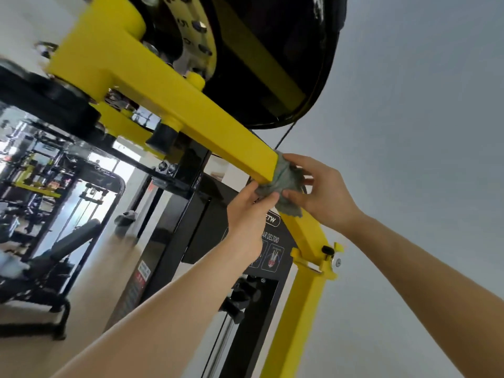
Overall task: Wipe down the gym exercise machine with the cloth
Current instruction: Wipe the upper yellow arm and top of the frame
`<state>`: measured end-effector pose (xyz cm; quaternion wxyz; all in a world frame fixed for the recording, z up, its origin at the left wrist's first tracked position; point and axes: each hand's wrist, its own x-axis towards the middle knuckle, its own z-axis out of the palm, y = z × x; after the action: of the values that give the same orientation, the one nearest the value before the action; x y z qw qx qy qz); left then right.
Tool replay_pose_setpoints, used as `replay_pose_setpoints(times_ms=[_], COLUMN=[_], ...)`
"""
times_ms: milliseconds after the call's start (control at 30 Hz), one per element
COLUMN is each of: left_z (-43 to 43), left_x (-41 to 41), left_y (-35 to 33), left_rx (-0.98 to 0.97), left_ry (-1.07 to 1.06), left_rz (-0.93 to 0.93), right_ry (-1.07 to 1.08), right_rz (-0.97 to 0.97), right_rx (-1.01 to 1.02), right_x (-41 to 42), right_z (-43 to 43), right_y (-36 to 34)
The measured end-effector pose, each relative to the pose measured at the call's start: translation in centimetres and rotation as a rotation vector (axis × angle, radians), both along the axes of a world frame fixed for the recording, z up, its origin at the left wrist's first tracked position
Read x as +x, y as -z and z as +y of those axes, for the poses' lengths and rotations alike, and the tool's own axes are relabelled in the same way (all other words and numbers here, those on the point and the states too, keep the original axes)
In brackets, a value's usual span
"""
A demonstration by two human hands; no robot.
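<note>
Both arms reach upward. The left hand [249, 214] pinches the one grey-green cloth [286, 181] from below with curled fingers, and the right hand [321, 192] grips it from the side between thumb and fingers. The cloth is pressed around the bend of the machine's single yellow beam [191, 105].

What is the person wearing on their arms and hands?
Nothing that shows. The left hand and right hand have no gloves, neither wrist has a watch or bracelet, and both arms are bare, with no sleeves in view.
</note>
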<state>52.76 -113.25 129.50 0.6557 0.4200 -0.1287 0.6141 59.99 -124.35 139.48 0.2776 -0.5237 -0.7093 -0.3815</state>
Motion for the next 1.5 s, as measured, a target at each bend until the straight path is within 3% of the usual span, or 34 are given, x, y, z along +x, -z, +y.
replay_pose_setpoints(times_ms=[267,767,1000,1233,1500], left_z=[1.0,0.3,-0.7,-4.6,-5.7], left_x=[1.9,9.4,11.7,12.6,11.1], left_y=[0.8,4.3,5.2,5.3,3.6], left_rx=[-0.005,0.150,0.117,-0.104,-0.252], left_ry=[0.060,-0.057,-0.077,-0.288,-0.108], left_rz=[0.068,0.306,0.312,0.277,0.119], right_ry=[0.175,0.457,0.364,0.179,0.110], right_rz=[0.085,0.215,0.282,0.324,0.290], right_rx=[-0.081,-0.289,-0.214,-0.058,-0.131], right_x=[3.5,11.7,12.5,12.5,10.7], right_z=[-0.8,-2.1,-2.6,-3.4,-4.0], right_y=[0.5,4.0,5.2,7.1,3.9])
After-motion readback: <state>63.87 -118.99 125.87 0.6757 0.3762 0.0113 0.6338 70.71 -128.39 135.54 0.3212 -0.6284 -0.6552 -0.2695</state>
